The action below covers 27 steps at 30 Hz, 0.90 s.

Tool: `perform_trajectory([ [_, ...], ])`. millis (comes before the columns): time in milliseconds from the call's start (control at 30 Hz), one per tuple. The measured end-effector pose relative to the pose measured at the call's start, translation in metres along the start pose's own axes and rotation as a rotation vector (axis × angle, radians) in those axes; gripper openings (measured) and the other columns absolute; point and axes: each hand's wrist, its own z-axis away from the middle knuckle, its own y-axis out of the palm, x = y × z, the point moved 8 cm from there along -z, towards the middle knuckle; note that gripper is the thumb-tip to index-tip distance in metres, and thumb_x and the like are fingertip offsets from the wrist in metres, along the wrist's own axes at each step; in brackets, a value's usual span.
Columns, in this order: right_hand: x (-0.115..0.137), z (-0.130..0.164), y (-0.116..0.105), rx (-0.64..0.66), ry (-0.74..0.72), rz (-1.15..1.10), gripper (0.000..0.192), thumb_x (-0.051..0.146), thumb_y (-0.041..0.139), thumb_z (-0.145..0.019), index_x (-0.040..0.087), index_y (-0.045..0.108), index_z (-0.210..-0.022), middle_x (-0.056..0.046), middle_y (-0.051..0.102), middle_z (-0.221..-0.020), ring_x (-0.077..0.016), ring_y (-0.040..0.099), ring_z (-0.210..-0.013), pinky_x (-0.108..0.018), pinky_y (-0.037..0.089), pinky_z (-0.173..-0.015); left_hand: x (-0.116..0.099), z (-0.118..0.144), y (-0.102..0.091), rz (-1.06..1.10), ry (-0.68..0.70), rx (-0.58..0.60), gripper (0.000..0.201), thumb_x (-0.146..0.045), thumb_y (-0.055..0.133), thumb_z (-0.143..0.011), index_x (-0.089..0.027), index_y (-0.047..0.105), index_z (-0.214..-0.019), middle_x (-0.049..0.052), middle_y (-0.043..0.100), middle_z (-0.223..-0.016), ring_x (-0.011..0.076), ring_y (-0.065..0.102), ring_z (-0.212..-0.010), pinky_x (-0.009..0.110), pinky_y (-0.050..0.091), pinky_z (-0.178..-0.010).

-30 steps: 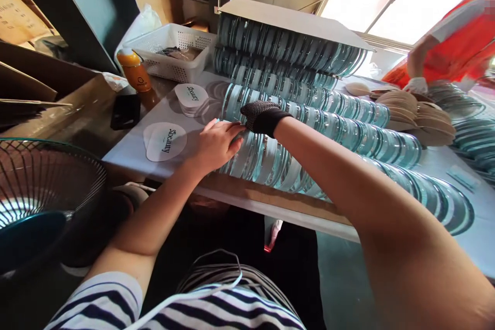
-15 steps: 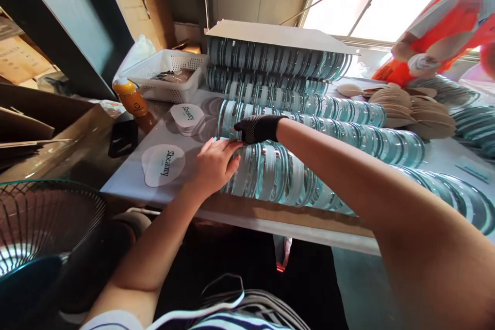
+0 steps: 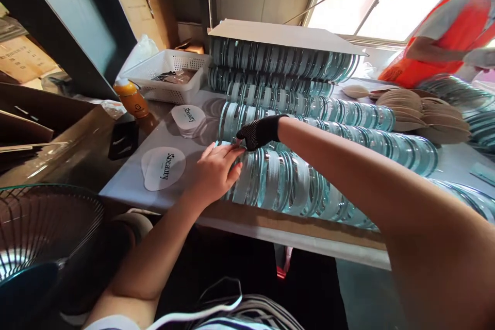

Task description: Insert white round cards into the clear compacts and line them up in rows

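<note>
Against the left end of the front row of round glass discs (image 3: 284,180) lies my left hand (image 3: 216,169), bare. Its fingers are stretched out together along the top of the row, thumb apart, and a pale bluish edge shows beyond the fingertips. My right hand (image 3: 257,134) wears a black dotted glove and reaches across to the same end, nearly touching the left fingers. Its fingers are bent down and closed; whatever is between them is hidden. Left of my hands lie white rounded cards (image 3: 164,167) printed "beauty", with a thicker stack of such cards (image 3: 188,119) behind.
Behind run more rows of glass discs (image 3: 309,103), the rearmost under a cardboard sheet (image 3: 286,35). A white basket (image 3: 170,90), orange bottle (image 3: 133,100) and fan (image 3: 42,232) stand left. Brown oval pieces (image 3: 402,105) and a person in orange (image 3: 436,46) are right.
Both hands stay at the same end of the row, with only a slight shift in view. The person in orange has moved an arm to the right.
</note>
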Motion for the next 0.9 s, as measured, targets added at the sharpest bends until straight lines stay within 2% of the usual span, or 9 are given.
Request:
perform_trajectory([
  [100, 0.003, 0.012, -0.003, -0.090, 0.046, 0.008, 0.046, 0.016, 0.060, -0.077, 0.013, 0.062, -0.123, -0.003, 0.070, -0.085, -0.0119, 0.057, -0.067, -0.023, 0.043, -0.065, 0.001, 0.000, 0.000, -0.004, -0.006, -0.005, 0.036, -0.029, 0.043, -0.096, -0.023, 0.055, -0.129, 0.004, 0.061, -0.132, 0.0233, 0.055, -0.122, 0.048, 0.031, -0.114],
  [200, 0.001, 0.028, -0.006, -0.301, 0.140, -0.070, 0.052, 0.019, 0.065, -0.076, 0.016, 0.059, -0.127, -0.003, 0.071, -0.090, -0.0144, 0.062, -0.076, -0.022, 0.044, -0.067, 0.002, 0.001, 0.001, 0.003, -0.011, -0.002, 0.035, -0.030, 0.043, -0.096, -0.023, 0.056, -0.128, 0.005, 0.062, -0.131, 0.0234, 0.055, -0.122, 0.049, 0.031, -0.114],
  [367, -0.009, 0.048, 0.004, -0.570, 0.287, -0.256, 0.042, 0.019, 0.058, -0.083, 0.017, 0.059, -0.125, -0.005, 0.072, -0.096, -0.0157, 0.065, -0.087, -0.023, 0.046, -0.076, 0.004, 0.000, 0.002, 0.033, -0.039, -0.001, 0.036, -0.030, 0.042, -0.097, -0.023, 0.055, -0.130, 0.003, 0.059, -0.136, 0.0218, 0.053, -0.127, 0.048, 0.029, -0.115],
  [467, 0.002, 0.060, 0.005, -0.654, 0.284, -0.197, 0.036, 0.024, 0.058, -0.085, 0.020, 0.061, -0.120, -0.005, 0.072, -0.096, -0.0189, 0.066, -0.090, -0.026, 0.046, -0.076, 0.005, -0.001, 0.001, 0.041, -0.046, 0.001, 0.036, -0.030, 0.042, -0.096, -0.022, 0.056, -0.130, 0.003, 0.060, -0.135, 0.0216, 0.054, -0.124, 0.046, 0.030, -0.114],
  [533, 0.020, 0.073, 0.004, -0.698, 0.252, -0.102, 0.033, 0.027, 0.054, -0.088, 0.020, 0.062, -0.119, -0.006, 0.071, -0.100, -0.0208, 0.066, -0.092, -0.028, 0.045, -0.076, 0.006, -0.001, 0.002, 0.038, -0.047, 0.008, 0.037, -0.030, 0.042, -0.096, -0.023, 0.057, -0.129, 0.004, 0.061, -0.134, 0.0223, 0.055, -0.123, 0.046, 0.031, -0.113],
  [600, 0.044, 0.087, 0.009, -0.699, 0.231, 0.009, 0.034, 0.028, 0.048, -0.092, 0.019, 0.061, -0.121, -0.009, 0.070, -0.105, -0.0224, 0.065, -0.094, -0.029, 0.046, -0.077, 0.006, -0.002, 0.002, 0.034, -0.040, 0.005, 0.038, -0.033, 0.041, -0.097, -0.022, 0.057, -0.129, 0.006, 0.062, -0.133, 0.0236, 0.056, -0.121, 0.046, 0.032, -0.113],
  [667, 0.068, 0.096, 0.023, -0.630, 0.248, 0.117, 0.037, 0.027, 0.038, -0.096, 0.017, 0.059, -0.125, -0.013, 0.069, -0.109, -0.0250, 0.066, -0.094, -0.033, 0.048, -0.075, 0.006, -0.001, 0.001, 0.038, -0.036, 0.000, 0.039, -0.034, 0.041, -0.097, -0.021, 0.057, -0.129, 0.006, 0.062, -0.133, 0.0242, 0.056, -0.121, 0.047, 0.031, -0.112],
  [800, 0.117, 0.086, 0.082, -0.426, 0.227, 0.229, 0.052, 0.018, 0.016, -0.098, 0.014, 0.060, -0.127, -0.017, 0.069, -0.103, -0.0280, 0.067, -0.088, -0.037, 0.050, -0.067, 0.005, 0.000, 0.002, 0.049, -0.054, -0.008, 0.037, -0.030, 0.042, -0.096, -0.022, 0.057, -0.130, 0.003, 0.062, -0.133, 0.0221, 0.055, -0.122, 0.044, 0.029, -0.114],
  [900, 0.147, 0.067, 0.126, -0.381, 0.121, 0.242, 0.052, 0.013, 0.019, -0.097, 0.017, 0.068, -0.112, -0.012, 0.071, -0.098, -0.0249, 0.068, -0.089, -0.033, 0.050, -0.067, 0.002, 0.001, 0.002, 0.037, -0.061, -0.033, 0.038, -0.030, 0.040, -0.097, -0.021, 0.057, -0.130, 0.004, 0.061, -0.135, 0.0214, 0.055, -0.123, 0.043, 0.029, -0.114],
])
